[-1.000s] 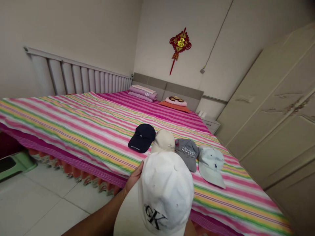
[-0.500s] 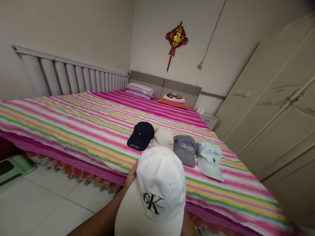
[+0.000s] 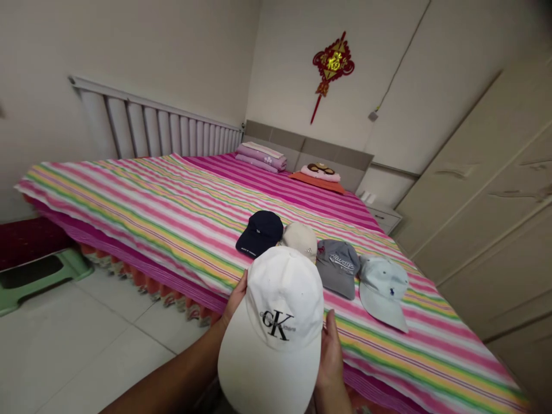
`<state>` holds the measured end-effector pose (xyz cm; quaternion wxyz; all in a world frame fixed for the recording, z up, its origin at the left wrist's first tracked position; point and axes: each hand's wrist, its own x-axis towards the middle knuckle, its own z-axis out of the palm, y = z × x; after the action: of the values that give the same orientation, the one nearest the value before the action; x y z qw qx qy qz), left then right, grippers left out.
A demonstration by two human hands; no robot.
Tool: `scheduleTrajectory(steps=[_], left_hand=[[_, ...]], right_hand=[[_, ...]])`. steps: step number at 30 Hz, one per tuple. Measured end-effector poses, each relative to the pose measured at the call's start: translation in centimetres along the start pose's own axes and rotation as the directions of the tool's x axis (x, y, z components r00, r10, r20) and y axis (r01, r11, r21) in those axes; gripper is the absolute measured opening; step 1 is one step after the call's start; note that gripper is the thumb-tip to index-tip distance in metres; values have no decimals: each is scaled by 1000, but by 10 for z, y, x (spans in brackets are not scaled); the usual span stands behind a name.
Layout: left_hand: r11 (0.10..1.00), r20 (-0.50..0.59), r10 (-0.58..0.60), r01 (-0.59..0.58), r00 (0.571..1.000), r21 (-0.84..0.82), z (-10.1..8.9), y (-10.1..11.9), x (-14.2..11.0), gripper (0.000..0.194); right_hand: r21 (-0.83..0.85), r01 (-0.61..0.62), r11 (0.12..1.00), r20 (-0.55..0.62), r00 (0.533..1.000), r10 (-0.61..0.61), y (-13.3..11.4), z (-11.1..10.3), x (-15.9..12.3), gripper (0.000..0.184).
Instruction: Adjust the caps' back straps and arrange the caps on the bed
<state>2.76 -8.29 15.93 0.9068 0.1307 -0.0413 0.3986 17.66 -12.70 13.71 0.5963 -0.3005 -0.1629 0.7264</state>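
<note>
A white baseball cap [image 3: 282, 299] with a black CK logo is held up in front of me, its brim pointing down toward me. My left hand [image 3: 237, 296] grips its left side, the fingers partly hidden behind the cap. On the other side my right hand [image 3: 331, 353] holds the edge, thumb up and most fingers out of sight. Just beyond, a row of caps lies on the bed: a navy cap [image 3: 261, 231], a beige cap [image 3: 301, 237] partly covered by the white one, a grey cap [image 3: 338, 267] with lettering, and a pale blue-green cap [image 3: 383, 290].
The bed [image 3: 172, 215] has a striped cover and a headboard [image 3: 332, 160]. Folded bedding [image 3: 261, 156] lies at its far end. A radiator [image 3: 172, 123] runs along the left wall, a green stool [image 3: 52, 276] stands at left, and a wardrobe [image 3: 483, 201] at right.
The white cap has moved up and away from me, showing more of its brim. My right hand has come into view beside it. The whole view has shifted left, so the room sits further right.
</note>
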Motion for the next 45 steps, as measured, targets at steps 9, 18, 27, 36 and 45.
scheduleTrajectory(steps=[9,18,27,36,45], left_hand=[[999,26,13,-12,1000,-34,-7,2,-11,72],[999,-6,32,-33,999,-29,2,4,-10,73],[982,-58,-152,158,987,101,-28,16,-39,53],[987,-347,82,-27,934,160,-50,-18,-94,33],[871,-340,400,-237,851,431,-46,69,-96,31]], right_hand=[[92,-242,966,59,970,237,-10,3,-1,30],[151,-236,960,94,970,223,-6,21,3,33],[8,-145,989,72,987,144,-12,19,9,38],[-89,-296,951,162,938,307,-1,7,21,55],[1,-109,994,149,983,108,34,-16,46,39]])
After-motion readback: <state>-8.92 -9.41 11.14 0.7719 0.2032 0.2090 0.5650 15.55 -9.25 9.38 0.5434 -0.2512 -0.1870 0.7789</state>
